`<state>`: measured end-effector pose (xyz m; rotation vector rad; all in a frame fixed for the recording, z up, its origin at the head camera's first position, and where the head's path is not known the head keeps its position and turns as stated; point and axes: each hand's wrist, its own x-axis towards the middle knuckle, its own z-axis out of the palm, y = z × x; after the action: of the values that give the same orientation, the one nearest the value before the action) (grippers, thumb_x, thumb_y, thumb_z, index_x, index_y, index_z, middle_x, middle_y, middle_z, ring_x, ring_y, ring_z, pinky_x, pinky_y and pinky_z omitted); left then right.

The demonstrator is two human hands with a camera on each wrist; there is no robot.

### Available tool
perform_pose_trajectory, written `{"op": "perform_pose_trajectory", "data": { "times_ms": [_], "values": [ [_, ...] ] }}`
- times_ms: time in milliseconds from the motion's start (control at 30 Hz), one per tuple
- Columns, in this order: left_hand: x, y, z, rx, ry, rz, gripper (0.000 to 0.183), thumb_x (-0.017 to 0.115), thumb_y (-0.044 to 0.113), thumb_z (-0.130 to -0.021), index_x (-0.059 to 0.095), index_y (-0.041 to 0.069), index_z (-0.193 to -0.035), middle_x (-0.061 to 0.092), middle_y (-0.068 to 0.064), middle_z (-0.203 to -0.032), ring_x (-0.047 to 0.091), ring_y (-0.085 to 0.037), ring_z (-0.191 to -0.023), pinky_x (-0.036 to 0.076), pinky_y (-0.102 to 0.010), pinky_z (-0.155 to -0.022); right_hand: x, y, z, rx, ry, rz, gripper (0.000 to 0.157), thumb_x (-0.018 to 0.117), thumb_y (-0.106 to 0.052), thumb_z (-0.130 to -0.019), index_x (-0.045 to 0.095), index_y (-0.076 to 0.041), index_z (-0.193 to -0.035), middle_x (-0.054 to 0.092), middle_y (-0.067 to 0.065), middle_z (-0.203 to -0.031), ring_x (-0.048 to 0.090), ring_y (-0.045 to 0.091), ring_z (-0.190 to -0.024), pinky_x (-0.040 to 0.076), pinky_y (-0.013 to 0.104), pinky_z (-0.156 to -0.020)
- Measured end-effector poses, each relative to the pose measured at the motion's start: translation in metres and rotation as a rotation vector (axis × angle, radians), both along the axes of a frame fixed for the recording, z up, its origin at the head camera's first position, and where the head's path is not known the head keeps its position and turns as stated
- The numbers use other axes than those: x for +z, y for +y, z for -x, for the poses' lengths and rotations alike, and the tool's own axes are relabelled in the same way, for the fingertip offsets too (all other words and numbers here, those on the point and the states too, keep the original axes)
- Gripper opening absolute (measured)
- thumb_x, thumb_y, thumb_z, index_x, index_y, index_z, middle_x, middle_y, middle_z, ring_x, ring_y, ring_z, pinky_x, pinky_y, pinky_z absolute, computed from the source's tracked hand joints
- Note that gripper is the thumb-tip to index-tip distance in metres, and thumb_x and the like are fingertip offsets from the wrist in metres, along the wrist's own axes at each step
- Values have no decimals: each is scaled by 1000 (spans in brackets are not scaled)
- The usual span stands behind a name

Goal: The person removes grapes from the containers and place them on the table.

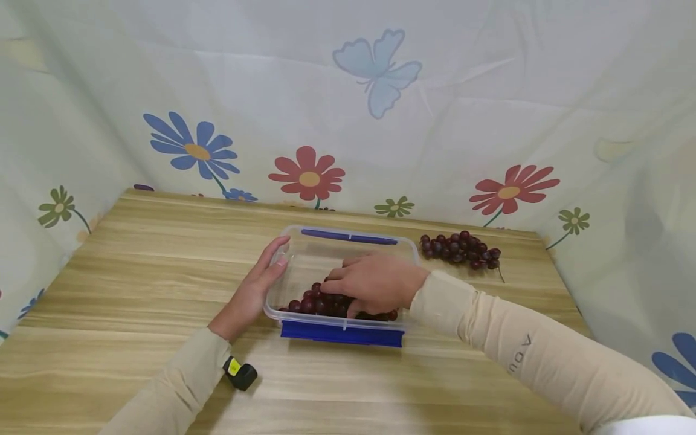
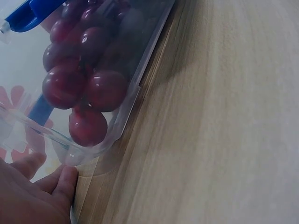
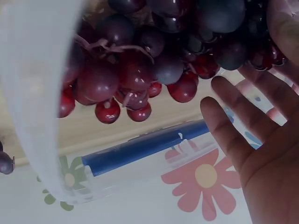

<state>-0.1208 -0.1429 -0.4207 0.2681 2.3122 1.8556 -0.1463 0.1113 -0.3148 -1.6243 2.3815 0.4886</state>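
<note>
A clear plastic box [image 1: 310, 260] with blue clips has its top uncovered on the table. Inside, along the near side, lies a bunch of dark red grapes [image 1: 307, 306]. My left hand [image 1: 251, 297] rests against the box's left end, fingers straight along the outside wall, as the left wrist view also shows with its fingertips [image 2: 67, 179] near the bottom corner. Over the box, my right hand [image 1: 380, 281] reaches down to the grapes. Its fingers [image 3: 226, 126] are extended beside the bunch in the right wrist view, the thumb at the grapes on the other side.
Behind the box to the right, a second bunch of grapes [image 1: 459, 250] lies on the wooden table [image 1: 179, 260], its stem pointing toward me. A flower-printed curtain [image 1: 255, 78] closes off the back and sides. A small black device [image 1: 240, 373] sits at my left wrist.
</note>
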Motion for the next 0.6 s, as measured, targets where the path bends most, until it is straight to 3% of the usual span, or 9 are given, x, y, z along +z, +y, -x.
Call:
{"op": "perform_pose_trajectory", "data": {
  "times_ms": [100,233,433,600],
  "values": [
    [1,0,-1,1,3,-2,53,31,43,-113,22,33,-165,11,-13,-176,15,-44,-160,16,-75,-124,0,-2,0,15,17,9,52,69,-50,-98,57,-24,-141,69,-5,-130,67,16,-112,58,34,-101],
    [1,1,-1,1,7,3,53,30,44,-113,22,34,-165,11,-13,-176,14,-44,-161,14,-74,-124,3,-5,2,-12,31,-4,53,70,-48,-98,55,-20,-141,68,-3,-127,67,15,-113,55,35,-107],
    [0,0,0,-2,6,-2,52,30,44,-114,22,35,-165,12,-12,-176,14,-43,-161,13,-72,-126,4,-8,8,-68,47,-16,62,69,-48,-99,49,-20,-150,65,-1,-134,62,18,-125,52,42,-110],
    [0,0,-1,-6,2,-6,52,30,43,-114,22,34,-165,12,-13,-176,16,-44,-160,15,-71,-126,-1,-13,8,-99,4,-7,76,64,-61,-97,39,-21,-157,61,0,-135,61,20,-126,50,37,-114]
  ]
}}
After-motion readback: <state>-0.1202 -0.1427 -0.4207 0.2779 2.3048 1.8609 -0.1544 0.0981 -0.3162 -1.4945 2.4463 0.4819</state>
